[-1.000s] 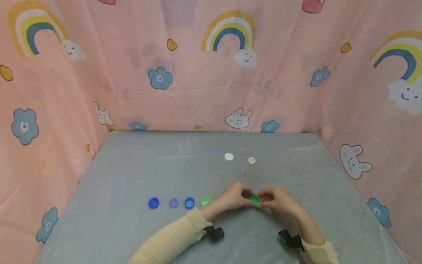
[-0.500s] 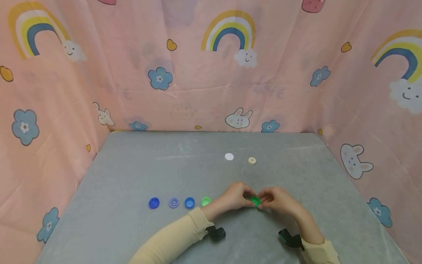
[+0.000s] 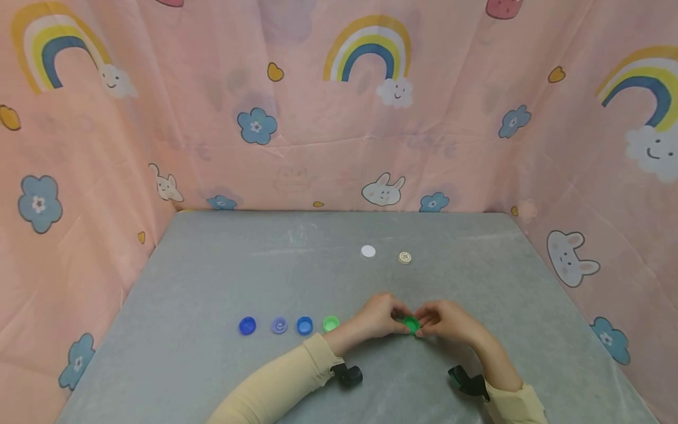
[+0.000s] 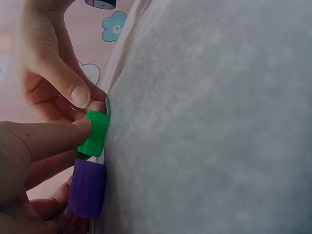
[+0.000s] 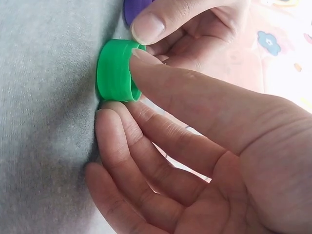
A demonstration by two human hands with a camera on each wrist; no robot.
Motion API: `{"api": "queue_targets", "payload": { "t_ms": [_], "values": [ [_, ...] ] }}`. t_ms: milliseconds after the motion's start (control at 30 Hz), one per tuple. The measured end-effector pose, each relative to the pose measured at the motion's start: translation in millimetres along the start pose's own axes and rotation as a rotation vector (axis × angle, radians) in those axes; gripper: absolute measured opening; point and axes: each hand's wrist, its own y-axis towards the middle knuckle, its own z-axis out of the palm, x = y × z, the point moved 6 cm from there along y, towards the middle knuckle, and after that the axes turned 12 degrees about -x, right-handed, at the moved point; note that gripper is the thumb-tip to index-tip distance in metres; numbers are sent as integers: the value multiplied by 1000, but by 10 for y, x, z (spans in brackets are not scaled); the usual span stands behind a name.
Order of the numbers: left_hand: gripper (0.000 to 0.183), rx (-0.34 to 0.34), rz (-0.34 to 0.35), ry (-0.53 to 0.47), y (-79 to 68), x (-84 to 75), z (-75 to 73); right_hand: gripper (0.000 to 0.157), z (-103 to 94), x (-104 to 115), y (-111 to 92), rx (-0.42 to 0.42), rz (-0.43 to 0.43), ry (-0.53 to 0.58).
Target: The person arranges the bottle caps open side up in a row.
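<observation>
A green bottle cap [image 3: 412, 324] rests hollow side up on the grey table, between the fingertips of both hands. My left hand [image 3: 381, 315] pinches its left side, the thumb over the near edge. From the right, my right hand [image 3: 447, 321] holds it, with the thumb at the rim and fingertips along the far side in the right wrist view. A purple cap [image 4: 87, 189] stands beside the green one, under the left hand's fingers, which hide it in the head view. Left of the left hand sits a light green cap [image 3: 331, 323], partly behind the forearm.
Farther left in the same row lie a blue cap [image 3: 304, 325], a lavender cap [image 3: 279, 325] and a dark blue cap [image 3: 247, 325]. Toward the back are a white disc [image 3: 368, 251] and a cream round piece [image 3: 405, 258]. Pink printed cloth [image 3: 318, 159] encloses the table [image 3: 228, 259].
The green cap has come down slightly toward the near side and sits flatter. The purple sliver under the left hand no longer shows. Both hands have shifted only a little.
</observation>
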Motion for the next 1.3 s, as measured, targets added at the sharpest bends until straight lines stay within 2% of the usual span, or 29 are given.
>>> {"api": "queue_targets", "payload": {
  "t_ms": [233,300,500,800,967,1300],
  "values": [
    [26,6,2,5,-5,-8,-5,34,-8,19,-6,3,9,-5],
    [28,12,-9,-25,-7,-6,-15,35,-7,19,-8,5,11,-9],
    [38,45,-109,-194,29,37,-100,31,-39,23,28,-6,5,-46],
    [38,-94,-157,-282,196,213,-462,32,-182,108,369,-156,-47,-145],
    [35,-137,-199,-261,300,367,-612,34,-203,162,614,-216,-53,-160],
    [33,-236,-249,-192,483,663,-778,38,-170,104,1054,-324,55,-129]
  ]
}}
